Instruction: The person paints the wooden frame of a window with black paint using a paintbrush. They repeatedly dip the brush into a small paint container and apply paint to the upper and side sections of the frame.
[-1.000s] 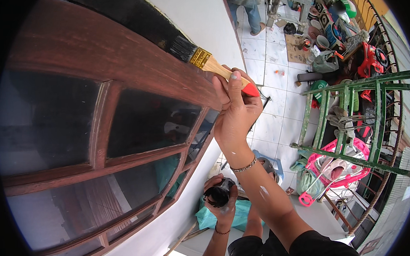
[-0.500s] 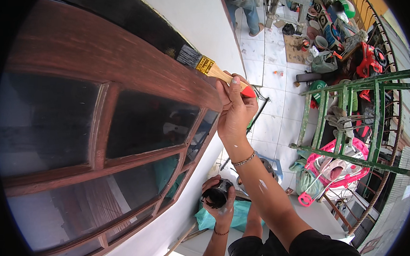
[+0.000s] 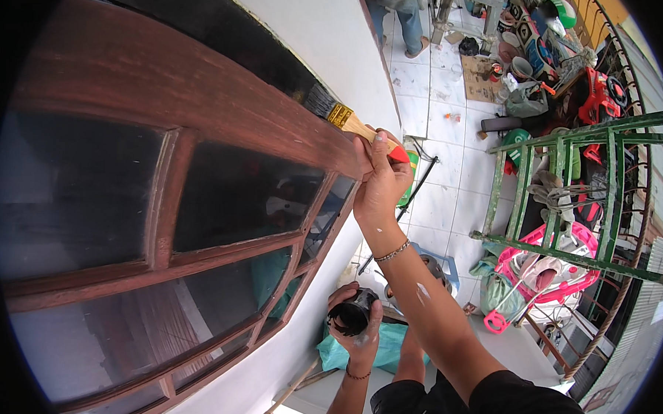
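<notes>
A flat paintbrush (image 3: 354, 123) with a wooden, red-tipped handle and a gold ferrule is held in my right hand (image 3: 382, 177), fingers closed round the handle. Its grey bristles touch the black-painted strip (image 3: 243, 52) along the outer edge of the brown window frame (image 3: 194, 102), beside the white wall (image 3: 324, 30). Lower down, my left hand (image 3: 358, 337) wraps round a small black can (image 3: 353, 313), whose dark, paint-smeared mouth faces up. White paint spots mark my right forearm.
A green metal rack (image 3: 560, 182) stands at the right, near a pink baby walker (image 3: 548, 264) and a railing. Piled buckets, bags and a red toy car (image 3: 599, 99) lie beyond. Another person's legs (image 3: 405, 26) show on the tiled floor (image 3: 415, 81) at the top.
The brush has slid slightly right and down along the black strip with my right hand. My left hand and the can have stayed nearly still.
</notes>
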`<state>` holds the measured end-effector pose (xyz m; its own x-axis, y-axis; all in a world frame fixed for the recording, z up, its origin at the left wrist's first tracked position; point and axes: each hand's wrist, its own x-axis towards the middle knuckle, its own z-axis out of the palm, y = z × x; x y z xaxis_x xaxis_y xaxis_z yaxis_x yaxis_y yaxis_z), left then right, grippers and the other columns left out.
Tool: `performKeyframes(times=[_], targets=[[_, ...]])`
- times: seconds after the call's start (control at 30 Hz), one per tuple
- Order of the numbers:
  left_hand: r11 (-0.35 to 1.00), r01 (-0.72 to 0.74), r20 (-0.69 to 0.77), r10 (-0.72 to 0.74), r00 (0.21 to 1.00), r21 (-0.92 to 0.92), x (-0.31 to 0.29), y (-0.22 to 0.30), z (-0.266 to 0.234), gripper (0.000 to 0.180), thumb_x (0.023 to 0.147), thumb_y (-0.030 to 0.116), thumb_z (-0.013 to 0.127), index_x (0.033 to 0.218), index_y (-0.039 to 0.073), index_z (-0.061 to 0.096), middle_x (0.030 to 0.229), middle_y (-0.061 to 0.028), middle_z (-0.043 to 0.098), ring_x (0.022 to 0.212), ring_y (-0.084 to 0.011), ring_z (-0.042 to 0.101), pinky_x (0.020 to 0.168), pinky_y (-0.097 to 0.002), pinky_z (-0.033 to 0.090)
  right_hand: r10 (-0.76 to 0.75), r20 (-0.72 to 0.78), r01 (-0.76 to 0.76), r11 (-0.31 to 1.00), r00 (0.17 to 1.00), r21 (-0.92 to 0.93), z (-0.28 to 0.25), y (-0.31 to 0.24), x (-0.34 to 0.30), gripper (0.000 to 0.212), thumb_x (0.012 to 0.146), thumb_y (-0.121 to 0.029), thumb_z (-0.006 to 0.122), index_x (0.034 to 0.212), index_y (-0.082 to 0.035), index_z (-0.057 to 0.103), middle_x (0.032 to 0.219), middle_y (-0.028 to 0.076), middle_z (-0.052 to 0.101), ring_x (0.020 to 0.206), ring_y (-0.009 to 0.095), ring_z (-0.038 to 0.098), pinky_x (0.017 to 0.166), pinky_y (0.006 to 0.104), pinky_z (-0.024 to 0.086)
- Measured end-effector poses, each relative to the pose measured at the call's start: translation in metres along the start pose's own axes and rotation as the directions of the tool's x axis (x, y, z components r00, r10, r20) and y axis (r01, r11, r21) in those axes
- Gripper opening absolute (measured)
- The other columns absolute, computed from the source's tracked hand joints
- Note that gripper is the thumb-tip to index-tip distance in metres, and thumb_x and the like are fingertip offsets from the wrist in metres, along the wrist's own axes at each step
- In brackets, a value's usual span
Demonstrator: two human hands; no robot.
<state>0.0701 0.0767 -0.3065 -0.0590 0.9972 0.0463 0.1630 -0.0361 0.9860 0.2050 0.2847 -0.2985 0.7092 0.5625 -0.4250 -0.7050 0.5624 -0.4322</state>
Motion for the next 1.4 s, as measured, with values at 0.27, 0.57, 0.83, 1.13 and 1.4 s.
performKeyframes(times=[0.27,0.57,0.83,1.13,1.4], targets=[[0.998,-0.043,-0.008,0.043,0.999,0.044,0.002,0.001,-0.001,0.048,0.083,0.006,0.084,0.12,0.0,0.056,0.123,-0.0177,0.062,0.115,-0.0264,0.06,0.102,-0.0404,0.049,-0.252,0.105,0.272,0.919,0.962,-0.286,-0.014,-0.014,0.002,0.025,0.101,-0.012,0.068,0.113,0.009,0.065,0.107,0.016,0.07,0.097,0.022,0.073,0.089,0.031,0.063],[1.0,0.0,-0.018,0.0,1.0,-0.017,0.0,0.003,-0.001,0.049,0.08,0.001,0.085,0.119,0.0,0.056,0.122,-0.0178,0.062,0.116,-0.0286,0.061,0.105,-0.0427,0.048,-0.326,0.26,0.389,0.886,0.909,-0.251,0.057,-0.042,-0.037,0.021,0.101,-0.009,0.068,0.111,0.01,0.068,0.103,0.015,0.073,0.091,0.02,0.075,0.083,0.0268,0.061],[1.0,0.011,-0.015,-0.011,1.0,-0.029,0.004,0.009,-0.003,0.047,0.081,0.0,0.084,0.119,0.001,0.056,0.122,-0.0175,0.062,0.117,-0.0285,0.061,0.104,-0.0418,0.048,-0.321,0.254,0.401,0.827,0.912,-0.395,0.038,-0.029,-0.025,0.02,0.102,-0.009,0.067,0.111,0.009,0.068,0.102,0.016,0.073,0.091,0.02,0.075,0.081,0.0272,0.061],[0.999,-0.051,0.001,0.051,0.999,0.016,0.006,0.012,0.0,0.047,0.081,0.001,0.083,0.12,0.001,0.056,0.122,-0.0178,0.062,0.115,-0.0284,0.061,0.102,-0.0413,0.05,-0.33,0.15,0.362,0.816,0.932,-0.451,0.017,-0.027,-0.009,0.019,0.101,-0.009,0.067,0.11,0.009,0.068,0.1,0.016,0.073,0.091,0.02,0.075,0.082,0.0266,0.061],[0.997,-0.081,-0.022,0.081,0.996,0.01,0.005,0.008,0.001,0.047,0.081,0.0,0.083,0.12,0.001,0.055,0.122,-0.018,0.062,0.115,-0.029,0.061,0.101,-0.0418,0.05,-0.287,0.26,0.358,0.887,0.922,-0.292,0.059,-0.051,-0.047,0.022,0.101,-0.012,0.069,0.11,0.009,0.068,0.105,0.016,0.072,0.092,0.02,0.073,0.083,0.0287,0.062]])
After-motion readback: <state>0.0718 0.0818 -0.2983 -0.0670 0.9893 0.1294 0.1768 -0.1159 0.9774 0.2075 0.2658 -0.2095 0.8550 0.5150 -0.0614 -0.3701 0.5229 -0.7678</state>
